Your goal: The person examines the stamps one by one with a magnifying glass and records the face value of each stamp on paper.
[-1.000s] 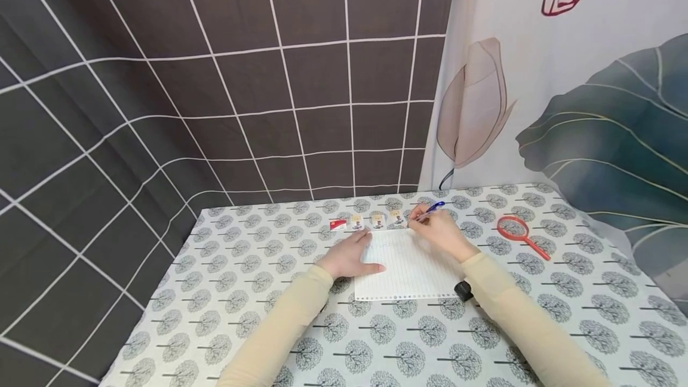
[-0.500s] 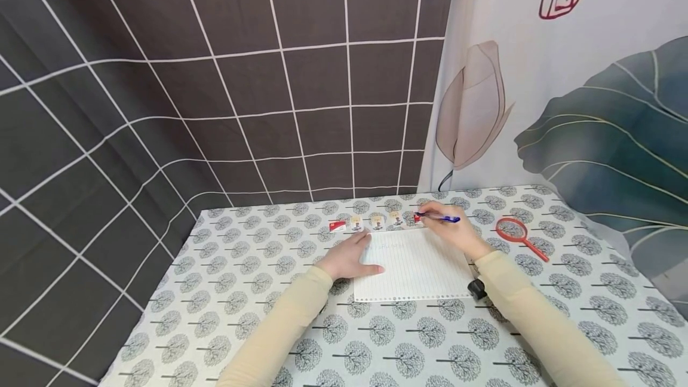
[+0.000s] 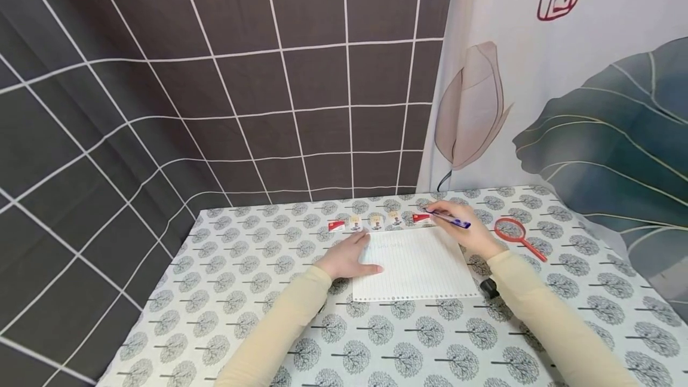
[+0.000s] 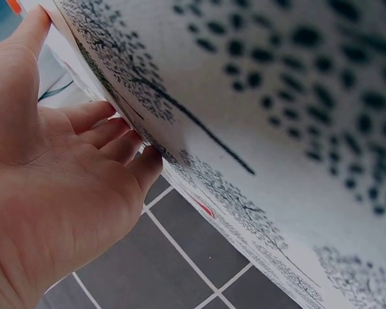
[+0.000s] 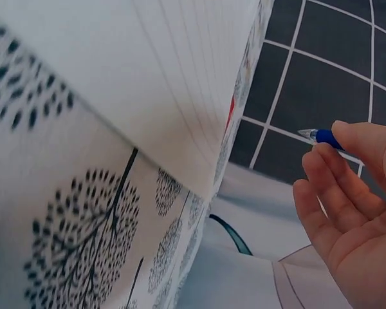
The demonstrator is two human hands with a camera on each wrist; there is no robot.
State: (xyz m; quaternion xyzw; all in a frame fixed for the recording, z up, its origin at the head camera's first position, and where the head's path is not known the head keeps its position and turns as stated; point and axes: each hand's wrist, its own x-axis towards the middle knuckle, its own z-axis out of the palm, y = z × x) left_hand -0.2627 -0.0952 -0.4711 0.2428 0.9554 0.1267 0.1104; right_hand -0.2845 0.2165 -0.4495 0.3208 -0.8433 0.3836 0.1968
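Observation:
A lined sheet of paper (image 3: 414, 270) with holes along its near edge lies on the table, with faint writing near its top. My left hand (image 3: 346, 258) rests on the paper's left edge, thumb spread from the fingers. Between thumb and fingers, my right hand (image 3: 463, 233) pinches a blue pen (image 3: 452, 220) over the sheet's upper right corner. In the right wrist view, the pen's clear tip (image 5: 307, 134) pokes out past the thumb, apart from the paper. Just beyond the sheet, a red and white card (image 3: 421, 218) lies near the right fingers.
Several small cards form a row behind the paper, among them another red and white one (image 3: 337, 226) and a beige one with a figure (image 3: 375, 222). A red magnifying glass (image 3: 534, 250) lies to the right. Tree-patterned cloth (image 3: 258, 282) covers the table; a dark checked curtain (image 3: 322, 76) hangs behind.
My right hand has moved right with the pen, whose back end has swung down to the right. The red and white card it covered now shows. The left hand stays put.

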